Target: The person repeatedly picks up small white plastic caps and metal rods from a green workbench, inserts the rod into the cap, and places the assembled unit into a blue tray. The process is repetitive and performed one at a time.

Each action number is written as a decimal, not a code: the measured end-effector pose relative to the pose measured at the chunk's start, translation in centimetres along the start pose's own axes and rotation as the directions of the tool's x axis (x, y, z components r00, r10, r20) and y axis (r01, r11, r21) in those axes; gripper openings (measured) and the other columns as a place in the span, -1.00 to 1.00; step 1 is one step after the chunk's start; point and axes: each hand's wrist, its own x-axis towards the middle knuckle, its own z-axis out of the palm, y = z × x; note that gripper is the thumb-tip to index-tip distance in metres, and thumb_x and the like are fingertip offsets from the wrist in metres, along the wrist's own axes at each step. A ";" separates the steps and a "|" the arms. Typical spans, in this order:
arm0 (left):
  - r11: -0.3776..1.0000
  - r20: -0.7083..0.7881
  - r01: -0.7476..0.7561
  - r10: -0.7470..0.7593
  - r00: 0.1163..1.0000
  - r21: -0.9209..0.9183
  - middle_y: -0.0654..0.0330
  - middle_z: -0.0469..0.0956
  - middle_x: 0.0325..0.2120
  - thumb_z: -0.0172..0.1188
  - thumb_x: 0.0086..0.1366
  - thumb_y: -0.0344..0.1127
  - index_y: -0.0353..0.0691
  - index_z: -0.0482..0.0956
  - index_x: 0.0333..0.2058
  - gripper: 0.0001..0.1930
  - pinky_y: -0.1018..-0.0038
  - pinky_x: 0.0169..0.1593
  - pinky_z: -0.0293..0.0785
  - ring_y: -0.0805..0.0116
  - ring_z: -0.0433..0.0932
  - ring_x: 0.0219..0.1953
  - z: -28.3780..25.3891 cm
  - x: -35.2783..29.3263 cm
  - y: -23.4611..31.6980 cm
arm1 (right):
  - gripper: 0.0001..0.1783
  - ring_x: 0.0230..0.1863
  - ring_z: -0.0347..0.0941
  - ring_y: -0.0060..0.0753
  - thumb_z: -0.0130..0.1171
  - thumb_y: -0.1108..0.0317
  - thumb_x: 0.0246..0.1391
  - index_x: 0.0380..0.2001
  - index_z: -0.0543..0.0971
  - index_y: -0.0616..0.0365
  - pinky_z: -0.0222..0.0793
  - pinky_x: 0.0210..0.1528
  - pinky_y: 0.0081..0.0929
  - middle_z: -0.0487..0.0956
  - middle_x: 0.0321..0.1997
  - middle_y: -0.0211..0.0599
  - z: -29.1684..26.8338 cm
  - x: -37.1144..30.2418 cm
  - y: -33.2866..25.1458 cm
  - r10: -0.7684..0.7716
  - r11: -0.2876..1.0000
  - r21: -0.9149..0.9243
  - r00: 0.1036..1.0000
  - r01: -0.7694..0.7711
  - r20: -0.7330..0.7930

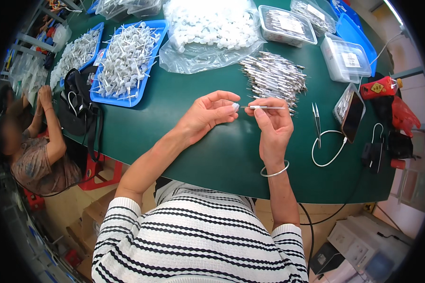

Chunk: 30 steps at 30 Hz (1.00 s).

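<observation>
My left hand (pixel 211 113) pinches a small white plastic cap (pixel 235 107) between thumb and forefinger. Just to its right, my right hand (pixel 275 125) grips a thin rod with a white sleeve (pixel 269 108), its narrow metal tip pointing left at the cap. Whether tip and cap touch I cannot tell. Beyond my right hand lies a heap of similar slim metal-and-white rods (pixel 274 78). A clear plastic bag (pixel 193 63) full of small white caps is spread at the far middle of the green table (pixel 212 160).
Blue trays (pixel 138 96) of capped rods stand at the left, beside a black bag (pixel 75 118). Tweezers (pixel 316 123), a white cable (pixel 325 165), a phone (pixel 352 117) and clear boxes (pixel 337 66) lie to the right. Another person (pixel 42 151) sits at the far left.
</observation>
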 end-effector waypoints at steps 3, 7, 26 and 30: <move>0.986 0.008 -0.075 0.075 0.997 0.148 0.19 0.56 -0.21 0.24 0.19 -0.46 -0.33 0.49 -0.07 -0.69 0.54 -0.07 0.48 0.47 0.53 -0.17 0.6 -0.2 -0.4 | -0.84 -0.18 0.54 -0.42 0.08 0.59 0.12 -0.21 0.40 0.28 0.48 -0.06 -0.48 0.53 -0.22 -0.21 0.5 -0.2 0.3 0.058 0.986 0.156 0.998 -0.063 0.037; 0.935 0.017 -0.202 0.206 0.978 0.290 0.20 0.55 -0.20 0.25 0.17 -0.47 -0.32 0.51 -0.10 -0.70 0.55 -0.07 0.45 0.49 0.49 -0.14 1.1 -0.4 -0.7 | -0.85 -0.18 0.55 -0.37 0.06 0.57 0.14 -0.20 0.39 0.27 0.49 -0.05 -0.43 0.54 -0.22 -0.18 0.5 -0.4 0.9 0.110 0.979 0.171 0.994 -0.113 0.028; 0.991 0.009 -0.092 0.092 0.996 0.099 0.15 0.58 -0.19 0.17 0.26 -0.39 -0.34 0.51 -0.04 -0.70 0.65 -0.22 0.52 0.49 0.56 -0.19 0.0 -0.5 0.2 | -0.84 -0.22 0.56 -0.39 0.05 0.60 0.14 -0.19 0.41 0.31 0.50 -0.06 -0.46 0.55 -0.22 -0.15 0.4 -0.3 0.4 0.078 0.990 0.119 0.997 -0.080 0.020; 0.999 0.004 -0.032 0.032 0.999 -0.011 0.15 0.58 -0.23 0.15 0.29 -0.36 -0.34 0.50 -0.04 -0.71 0.68 -0.26 0.55 0.49 0.58 -0.26 -0.1 -0.4 0.4 | -0.82 -0.21 0.55 -0.44 0.07 0.63 0.11 -0.20 0.41 0.31 0.49 -0.09 -0.56 0.55 -0.22 -0.20 0.3 -0.3 -0.2 -0.011 0.997 -0.077 1.000 0.013 0.017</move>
